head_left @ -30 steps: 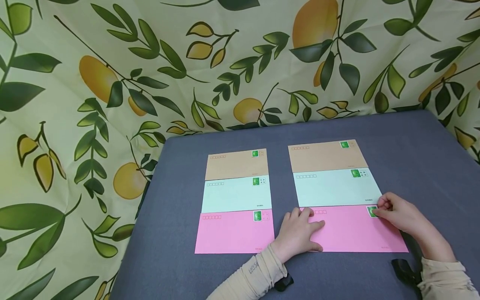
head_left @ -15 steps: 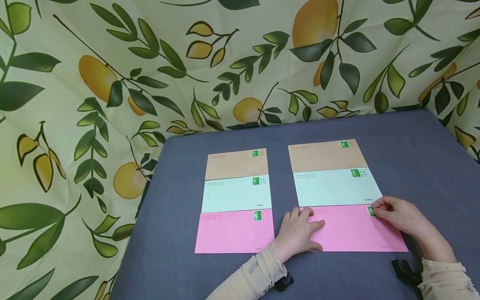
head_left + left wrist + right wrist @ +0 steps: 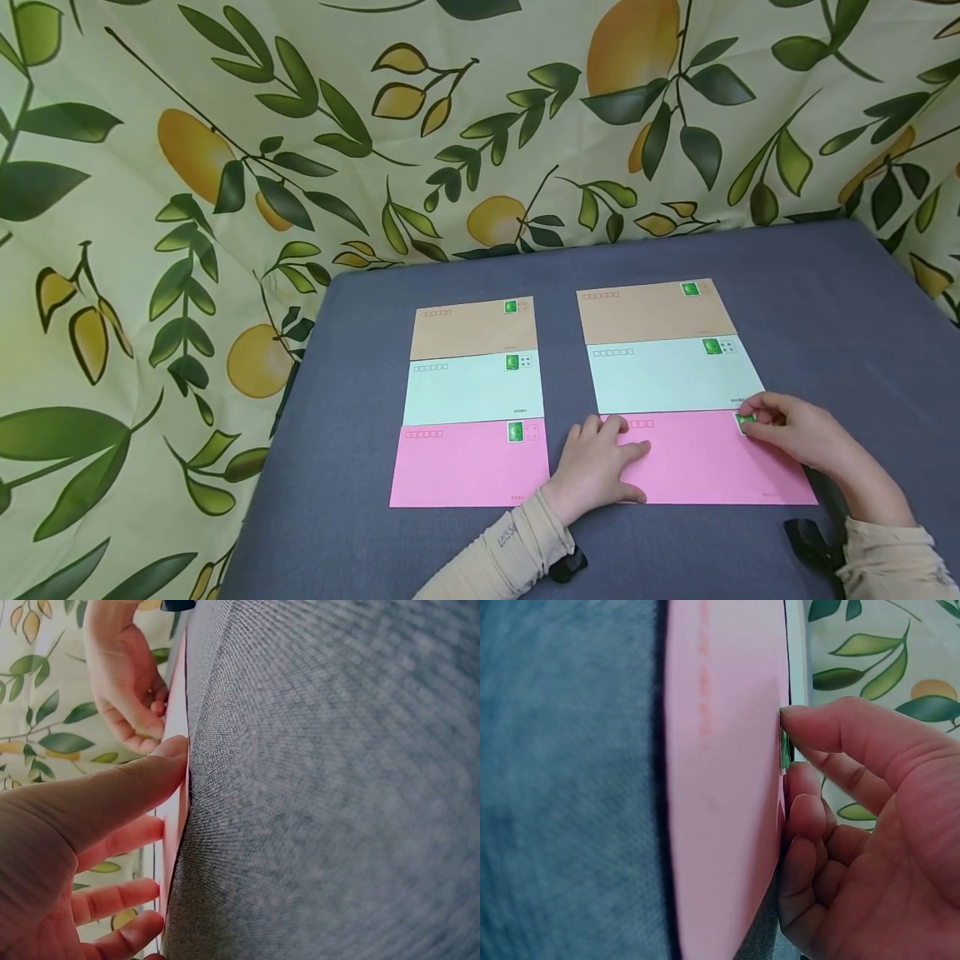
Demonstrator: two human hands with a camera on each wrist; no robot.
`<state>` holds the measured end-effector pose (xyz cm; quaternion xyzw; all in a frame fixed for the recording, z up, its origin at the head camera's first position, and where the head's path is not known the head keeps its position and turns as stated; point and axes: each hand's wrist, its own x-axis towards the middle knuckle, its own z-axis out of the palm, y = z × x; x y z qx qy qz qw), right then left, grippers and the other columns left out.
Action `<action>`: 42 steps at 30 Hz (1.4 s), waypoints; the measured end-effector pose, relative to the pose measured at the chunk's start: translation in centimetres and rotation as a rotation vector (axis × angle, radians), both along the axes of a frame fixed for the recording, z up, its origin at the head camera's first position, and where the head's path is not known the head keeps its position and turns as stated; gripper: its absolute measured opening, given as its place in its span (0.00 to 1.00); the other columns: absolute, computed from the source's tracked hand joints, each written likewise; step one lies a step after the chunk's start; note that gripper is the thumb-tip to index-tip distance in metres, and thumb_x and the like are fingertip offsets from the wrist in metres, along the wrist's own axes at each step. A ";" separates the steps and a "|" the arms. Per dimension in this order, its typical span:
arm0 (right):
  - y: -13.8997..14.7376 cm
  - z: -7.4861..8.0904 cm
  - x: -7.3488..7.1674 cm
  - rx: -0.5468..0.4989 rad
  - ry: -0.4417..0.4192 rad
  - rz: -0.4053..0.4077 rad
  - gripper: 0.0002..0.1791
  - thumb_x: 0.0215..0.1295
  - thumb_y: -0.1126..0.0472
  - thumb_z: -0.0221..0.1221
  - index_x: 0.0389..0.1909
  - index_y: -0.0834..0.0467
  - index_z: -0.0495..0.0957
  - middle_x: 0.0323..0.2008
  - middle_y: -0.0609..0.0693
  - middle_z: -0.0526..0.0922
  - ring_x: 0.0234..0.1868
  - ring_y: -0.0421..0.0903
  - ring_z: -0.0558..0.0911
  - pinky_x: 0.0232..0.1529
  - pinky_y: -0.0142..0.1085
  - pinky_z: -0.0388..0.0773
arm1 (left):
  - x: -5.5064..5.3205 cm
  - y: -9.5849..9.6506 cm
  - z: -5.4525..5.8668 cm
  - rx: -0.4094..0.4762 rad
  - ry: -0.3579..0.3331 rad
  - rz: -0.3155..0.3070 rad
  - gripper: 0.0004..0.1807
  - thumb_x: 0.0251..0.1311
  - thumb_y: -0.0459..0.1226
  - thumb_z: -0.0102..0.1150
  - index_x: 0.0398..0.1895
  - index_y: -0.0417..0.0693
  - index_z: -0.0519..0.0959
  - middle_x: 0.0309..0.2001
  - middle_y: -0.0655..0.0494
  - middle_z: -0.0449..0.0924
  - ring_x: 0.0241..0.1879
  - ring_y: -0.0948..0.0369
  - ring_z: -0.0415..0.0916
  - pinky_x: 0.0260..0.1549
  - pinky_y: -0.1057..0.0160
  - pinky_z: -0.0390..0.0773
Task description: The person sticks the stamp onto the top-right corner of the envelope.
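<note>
In the head view my left hand (image 3: pixel 592 460) rests with spread fingers on the left part of the right-hand pink envelope (image 3: pixel 690 467). Its thumb (image 3: pixel 172 748) lies at the envelope's near edge in the left wrist view. My right hand (image 3: pixel 806 432) is at that envelope's upper right corner, thumb and index finger at a small green postage stamp (image 3: pixel 744 419) and partly covering it. From the right wrist, the stamp (image 3: pixel 784 746) shows as a green sliver between the thumb and the curled fingers, flat against the pink paper.
Above the pink envelope lie a mint envelope (image 3: pixel 667 379) and a brown envelope (image 3: pixel 652 312), both stamped. A matching stamped column stands left: brown (image 3: pixel 465 333), mint (image 3: pixel 465 392) and pink (image 3: pixel 465 471). The table has a grey-blue cloth (image 3: pixel 337 467); a leaf-patterned curtain (image 3: pixel 450 100) hangs behind.
My right index finger has shifted left and down over the stamp, covering more of it. My left hand stays in place on the pink envelope.
</note>
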<state>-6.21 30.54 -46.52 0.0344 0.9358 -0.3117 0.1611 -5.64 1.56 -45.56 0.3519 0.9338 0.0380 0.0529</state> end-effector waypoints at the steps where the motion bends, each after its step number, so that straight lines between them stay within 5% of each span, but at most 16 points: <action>1: 0.0 0.0 0.0 -0.002 0.009 0.007 0.18 0.60 0.52 0.59 0.43 0.62 0.76 0.29 0.50 0.71 0.27 0.36 0.65 0.25 0.30 0.61 | 0.0 0.0 0.0 0.000 -0.001 0.001 0.34 0.40 0.64 0.65 0.56 0.77 0.73 0.54 0.65 0.69 0.45 0.65 0.63 0.35 0.70 0.59; 10: -0.3 0.0 0.2 -0.017 0.041 0.033 0.15 0.61 0.55 0.59 0.43 0.62 0.76 0.29 0.49 0.69 0.26 0.35 0.64 0.25 0.30 0.60 | 0.0 0.0 -0.1 -0.022 0.027 0.007 0.34 0.39 0.66 0.64 0.56 0.79 0.73 0.54 0.66 0.69 0.45 0.65 0.63 0.35 0.70 0.59; 27: -0.2 0.1 0.1 0.003 0.003 -0.021 0.25 0.59 0.53 0.60 0.45 0.70 0.70 0.32 0.52 0.72 0.28 0.38 0.66 0.26 0.29 0.64 | 0.0 -0.1 -0.1 -0.012 0.015 0.006 0.34 0.40 0.65 0.64 0.56 0.78 0.73 0.54 0.66 0.69 0.46 0.65 0.63 0.36 0.70 0.60; 42: -0.1 0.3 0.4 0.017 0.036 -0.007 0.24 0.62 0.48 0.57 0.45 0.66 0.72 0.30 0.50 0.74 0.25 0.34 0.66 0.25 0.29 0.62 | -0.1 -0.3 0.1 0.052 0.003 -0.008 0.23 0.54 0.62 0.55 0.53 0.73 0.76 0.53 0.65 0.72 0.48 0.65 0.67 0.39 0.70 0.63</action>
